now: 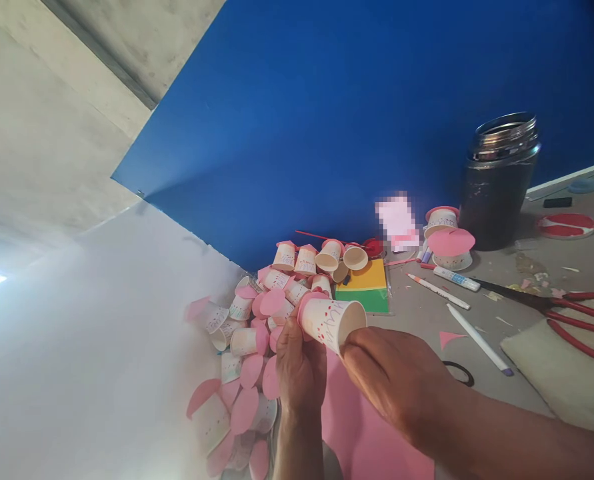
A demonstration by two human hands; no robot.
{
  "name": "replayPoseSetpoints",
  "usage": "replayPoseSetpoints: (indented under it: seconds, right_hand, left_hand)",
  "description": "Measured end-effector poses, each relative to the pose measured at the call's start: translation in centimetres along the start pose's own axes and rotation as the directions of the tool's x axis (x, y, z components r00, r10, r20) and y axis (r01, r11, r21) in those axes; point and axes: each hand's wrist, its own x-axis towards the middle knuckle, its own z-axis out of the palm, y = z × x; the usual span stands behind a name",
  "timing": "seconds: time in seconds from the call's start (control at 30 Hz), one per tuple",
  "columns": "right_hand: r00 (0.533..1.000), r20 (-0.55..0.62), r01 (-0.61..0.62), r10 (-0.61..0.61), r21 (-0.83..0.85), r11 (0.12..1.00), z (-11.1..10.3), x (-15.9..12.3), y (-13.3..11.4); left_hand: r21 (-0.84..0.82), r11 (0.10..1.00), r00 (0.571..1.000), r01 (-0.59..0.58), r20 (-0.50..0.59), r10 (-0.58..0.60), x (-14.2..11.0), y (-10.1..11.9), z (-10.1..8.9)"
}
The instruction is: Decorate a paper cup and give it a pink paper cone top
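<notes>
Both my hands hold one small white paper cup (331, 321) with red marks on its side, tipped so its open mouth faces right. My left hand (299, 370) pinches the cup's closed end, where a pink paper disc sits. My right hand (394, 377) grips the rim side with curled fingers. Beneath my hands lies a pink paper sheet (361, 433). Just left and behind is a heap of similar cups with pink discs (257, 333).
A blue board (351, 120) stands behind the heap and a white sheet (87, 347) lies at left. On the grey table sit a yellow-green pad (369, 285), pens (439, 291), red-handled scissors (571, 313), a dark steel flask (499, 180) and a red lid (565, 225).
</notes>
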Motion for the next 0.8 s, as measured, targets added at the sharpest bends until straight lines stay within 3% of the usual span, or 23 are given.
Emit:
replayPoseSetpoints:
  seconds: [0.23,0.37,0.5,0.6,0.8]
  right_hand:
    - [0.998,-0.001,-0.066,0.066,0.086,0.994,0.5,0.1,0.3]
    - [0.958,-0.009,-0.272,0.288,0.302,0.914,0.0,1.1,1.0]
    - [0.899,0.099,-0.425,0.426,0.424,0.8,-0.5,2.1,1.7]
    - [0.91,0.08,-0.405,0.406,0.377,0.833,-0.1,1.9,2.0]
    - [0.982,-0.031,-0.18,0.189,0.188,0.966,0.9,0.7,1.6]
  left_hand:
    - [-0.016,0.999,0.997,0.039,0.072,-0.037,0.4,0.7,0.0]
    - [-0.018,0.997,0.995,0.074,0.068,-0.072,0.6,1.7,-0.5]
    - [0.005,1.0,0.997,0.029,0.067,-0.029,0.4,2.2,-0.6]
    - [0.02,1.0,0.994,-0.016,0.113,0.013,0.0,2.2,-0.2]
    - [0.007,1.0,0.995,-0.03,0.091,0.03,-0.3,1.9,0.1]
